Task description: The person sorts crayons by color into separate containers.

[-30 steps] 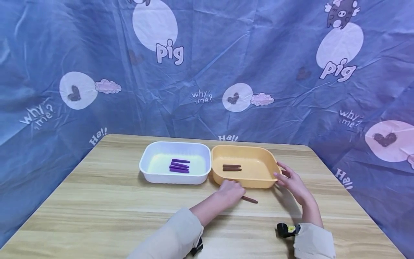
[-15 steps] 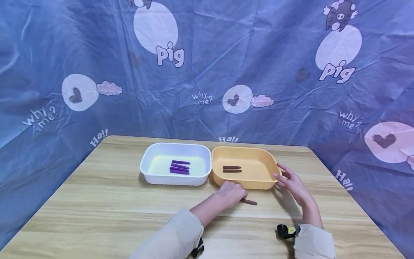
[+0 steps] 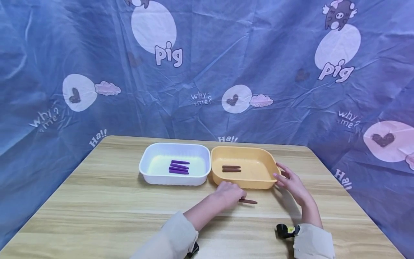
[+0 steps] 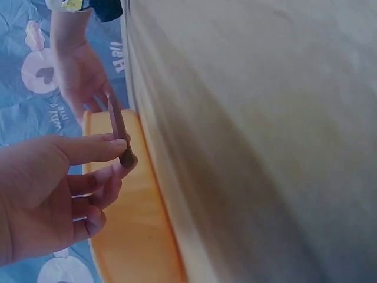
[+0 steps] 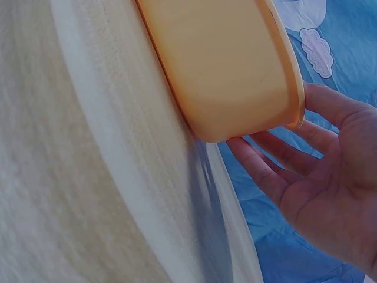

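In front of the orange plastic tray (image 3: pixel 245 184), my left hand (image 3: pixel 226 196) pinches a brown crayon (image 3: pixel 249 201) between thumb and fingertips. The left wrist view shows this crayon (image 4: pixel 118 128) held by its blunt end, tapered tip pointing away from the hand. My right hand (image 3: pixel 295 185) holds the tray's right end, with fingertips at its rim and end wall; the right wrist view shows fingers (image 5: pixel 265 171) against the tray's outer end. Two brown crayons (image 3: pixel 231 171) lie side by side inside the orange tray.
A white tray (image 3: pixel 174 180) stands left of the orange one, their rims close together, with several purple crayons (image 3: pixel 179 172) inside. Both are on a wooden table (image 3: pixel 97 208). Behind the table hangs a blue printed cloth (image 3: pixel 200 64).
My left hand has shifted slightly, and the brown crayon it pinches has turned from slanting to nearly level. The right hand stays at the orange tray's end.
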Motion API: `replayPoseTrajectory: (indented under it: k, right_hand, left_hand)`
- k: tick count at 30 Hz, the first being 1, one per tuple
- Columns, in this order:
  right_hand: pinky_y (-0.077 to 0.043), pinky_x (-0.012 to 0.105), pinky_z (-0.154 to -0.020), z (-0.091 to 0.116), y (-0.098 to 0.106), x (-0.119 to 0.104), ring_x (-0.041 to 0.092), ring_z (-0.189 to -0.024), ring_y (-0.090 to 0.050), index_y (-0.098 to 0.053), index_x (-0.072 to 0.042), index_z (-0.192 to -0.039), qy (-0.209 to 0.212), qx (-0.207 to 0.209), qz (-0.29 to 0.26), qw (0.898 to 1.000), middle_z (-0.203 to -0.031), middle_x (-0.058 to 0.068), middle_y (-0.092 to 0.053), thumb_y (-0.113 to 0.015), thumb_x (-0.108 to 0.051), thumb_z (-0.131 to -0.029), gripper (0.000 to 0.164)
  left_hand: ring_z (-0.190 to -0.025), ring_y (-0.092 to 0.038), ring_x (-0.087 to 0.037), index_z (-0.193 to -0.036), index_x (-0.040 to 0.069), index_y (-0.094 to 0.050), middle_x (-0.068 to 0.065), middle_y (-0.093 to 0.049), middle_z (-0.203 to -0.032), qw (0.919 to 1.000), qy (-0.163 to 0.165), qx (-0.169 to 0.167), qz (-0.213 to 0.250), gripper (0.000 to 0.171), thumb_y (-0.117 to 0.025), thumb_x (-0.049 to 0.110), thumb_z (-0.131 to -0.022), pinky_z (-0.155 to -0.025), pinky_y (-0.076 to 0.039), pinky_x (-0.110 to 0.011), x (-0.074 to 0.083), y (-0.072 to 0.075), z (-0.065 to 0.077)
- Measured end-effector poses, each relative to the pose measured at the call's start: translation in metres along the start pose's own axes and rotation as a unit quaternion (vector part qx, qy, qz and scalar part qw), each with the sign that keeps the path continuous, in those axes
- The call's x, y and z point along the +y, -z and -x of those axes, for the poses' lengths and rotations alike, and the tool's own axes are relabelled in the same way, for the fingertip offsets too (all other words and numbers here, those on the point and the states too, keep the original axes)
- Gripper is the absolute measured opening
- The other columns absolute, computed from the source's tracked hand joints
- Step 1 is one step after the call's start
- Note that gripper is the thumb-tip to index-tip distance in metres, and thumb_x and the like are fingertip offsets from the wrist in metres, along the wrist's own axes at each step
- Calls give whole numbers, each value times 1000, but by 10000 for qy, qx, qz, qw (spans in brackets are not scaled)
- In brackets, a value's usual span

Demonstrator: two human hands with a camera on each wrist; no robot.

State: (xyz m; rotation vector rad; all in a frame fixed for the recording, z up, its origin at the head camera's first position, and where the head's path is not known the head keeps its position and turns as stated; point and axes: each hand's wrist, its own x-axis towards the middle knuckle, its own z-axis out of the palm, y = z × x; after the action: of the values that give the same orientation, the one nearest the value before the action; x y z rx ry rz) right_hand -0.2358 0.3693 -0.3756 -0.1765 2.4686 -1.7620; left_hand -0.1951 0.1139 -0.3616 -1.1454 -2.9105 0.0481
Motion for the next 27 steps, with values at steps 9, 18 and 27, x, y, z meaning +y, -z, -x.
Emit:
replayPoseTrajectory:
  k: [9, 18, 27]
  right_hand:
    - [-48, 34, -90, 0, 0, 1, 34, -112, -45, -13, 4, -144, 40, -4, 58, 10000, -135, 39, -23, -52, -21, -95, 67]
    - [-48, 33, -89, 0, 1, 0, 27, -107, -51, -14, 2, -145, 18, 38, 29, 10000, -134, 38, -25, -53, -23, -94, 69]
    - [-48, 35, -90, 0, 1, -1, 28, -108, -50, -13, 1, -146, -64, -2, 1, 10000, -136, 38, -24, -52, -21, -95, 67]
  left_hand:
    - [-65, -52, -8, -93, 30, -69, 10, -60, -76, 9991, -93, 377, 155, 23, -64, 10, -83, -45, -38, -22, -7, 24, 7]
    - [-71, -56, -11, -95, 29, -70, 7, -60, -78, 9969, 15, 772, -142, 21, -61, 13, -86, -44, -42, -25, -18, 57, -1]
    - [-70, -55, -13, -97, 28, -69, 6, -58, -78, 9974, 395, 600, -76, 15, -61, 19, -87, -44, -41, -26, -38, 64, -21]
